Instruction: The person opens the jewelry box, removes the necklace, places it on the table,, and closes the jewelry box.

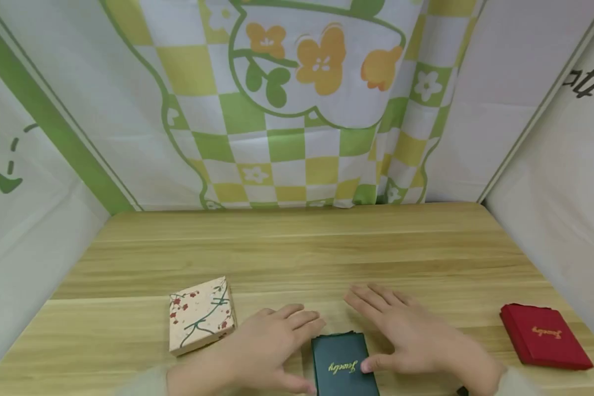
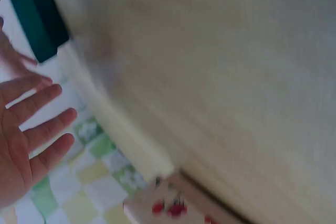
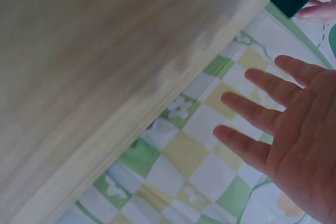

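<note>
Left grip (image 1: 279,341), right grip (image 1: 408,333), box (image 1: 342,355) between

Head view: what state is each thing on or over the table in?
Floral box: looks closed, lying flat.
Green box: looks closed, lettering up.
Red box: looks closed, lettering up.
Left hand: open, holding nothing, beside the green box.
Right hand: open, holding nothing, partly over the green box; contact unclear.
Dark item at the bottom edge: mostly hidden, cannot tell.
</note>
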The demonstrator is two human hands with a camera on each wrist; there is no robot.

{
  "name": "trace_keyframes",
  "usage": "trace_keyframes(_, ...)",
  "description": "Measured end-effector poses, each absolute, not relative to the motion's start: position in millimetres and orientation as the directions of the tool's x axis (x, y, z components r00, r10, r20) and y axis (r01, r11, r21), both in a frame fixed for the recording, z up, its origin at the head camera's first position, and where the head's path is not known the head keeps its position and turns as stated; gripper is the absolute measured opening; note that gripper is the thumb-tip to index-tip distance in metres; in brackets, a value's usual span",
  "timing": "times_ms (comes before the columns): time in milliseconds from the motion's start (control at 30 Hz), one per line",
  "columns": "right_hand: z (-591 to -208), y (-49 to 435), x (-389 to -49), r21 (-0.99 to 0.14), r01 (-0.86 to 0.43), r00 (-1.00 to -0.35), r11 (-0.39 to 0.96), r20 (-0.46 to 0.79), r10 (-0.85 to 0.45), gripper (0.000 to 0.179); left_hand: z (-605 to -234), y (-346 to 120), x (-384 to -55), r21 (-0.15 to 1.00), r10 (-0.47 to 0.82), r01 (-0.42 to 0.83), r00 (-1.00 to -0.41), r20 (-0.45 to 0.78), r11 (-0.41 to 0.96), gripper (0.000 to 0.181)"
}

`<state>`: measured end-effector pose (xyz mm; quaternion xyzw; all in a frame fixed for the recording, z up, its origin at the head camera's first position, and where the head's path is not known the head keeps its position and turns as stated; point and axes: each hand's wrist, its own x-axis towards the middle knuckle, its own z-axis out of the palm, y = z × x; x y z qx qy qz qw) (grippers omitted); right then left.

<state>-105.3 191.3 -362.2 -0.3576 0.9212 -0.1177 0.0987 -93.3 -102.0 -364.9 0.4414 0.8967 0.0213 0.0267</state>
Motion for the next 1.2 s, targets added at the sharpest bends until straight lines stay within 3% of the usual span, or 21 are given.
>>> trace_keyframes(300, -366.7, 183.1, -94.6, -0.332, -0.636, -0.692, 0.697, -0.156, -0.705, 0.102, -374.2, -95.0, -87.5, 0.071, 0.737, 0.734, -0.675, -0.038, 0.675, 0.105)
trace_keyframes(633, -369.2, 179.3, -91.4, -0.304, -0.674, -0.661, 0.674, -0.159, -0.733, 0.104, -378.7, -88.3, -88.1, 0.201, 0.727, 0.699, -0.671, -0.144, 0.686, 0.108)
trace_keyframes(933, -369.2, 177.9, -93.7, -0.303, -0.685, -0.639, 0.663, -0.188, -0.746, 0.094, -382.0, -78.3, -81.9, 0.127, 0.701, 0.690, -0.696, -0.153, 0.713, 0.101)
trace_keyframes(1200, -367.8, 179.6, -99.2, -0.429, -0.652, -0.640, 0.625, -0.130, -0.757, 0.088, -382.1, -71.9, -80.1, 0.195, 0.671, 0.642, -0.717, -0.189, 0.741, 0.101)
